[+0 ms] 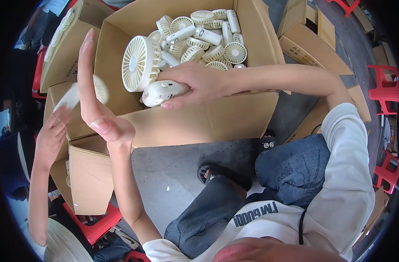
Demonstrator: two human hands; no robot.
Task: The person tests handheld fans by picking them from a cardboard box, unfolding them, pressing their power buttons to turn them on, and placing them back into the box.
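My right hand (199,83) is wrapped round the handle of a white handheld fan (164,92) over the near side of a large cardboard box (199,120). The round slatted head of a fan (137,63) stands just above and left of that handle. My left hand (99,105) is raised at the box's left side, fingers stretched out, with nothing in it. Inside the box lies a heap of cream-white fans (206,41), with round heads and short handles jumbled together.
At the left a co-worker's hand (51,137) holds another white fan (68,98), partly blurred. More cardboard boxes (91,174) flank the big one. Red stools (385,87) stand at the right, and a grey floor (169,166) shows below.
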